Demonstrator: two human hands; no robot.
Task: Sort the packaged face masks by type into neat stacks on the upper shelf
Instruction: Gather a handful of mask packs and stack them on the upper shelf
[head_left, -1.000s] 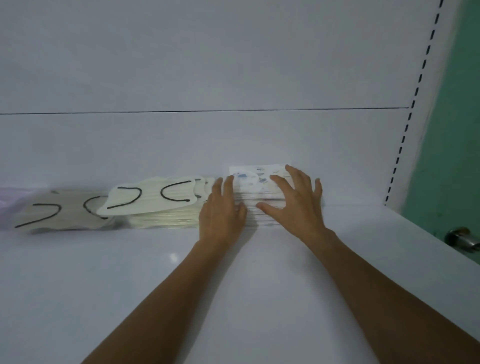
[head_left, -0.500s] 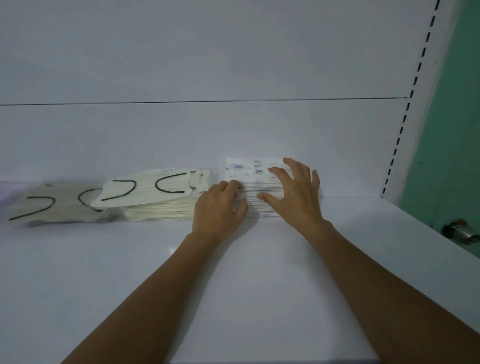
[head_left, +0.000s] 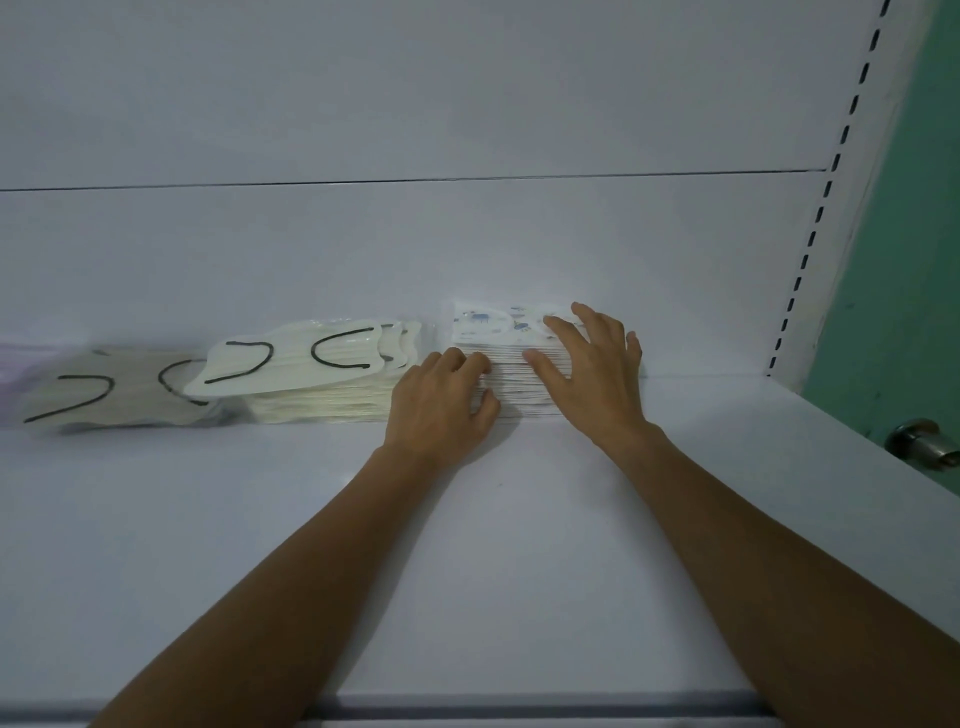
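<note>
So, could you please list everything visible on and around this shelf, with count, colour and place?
printed mask stack: one, white with blue prints, back of shelf, right of centre
cream mask stack: one, cream with black ear loops, left of the printed mask stack, top packs askew
cream mask pile: one, far left, blurred
shelf: one, white
slotted upright: one, white, right
wall: green, far right
door knob: one, metal, right edge
left hand: grips the printed mask stack's left front corner
right hand: fingers spread on the printed mask stack
</note>
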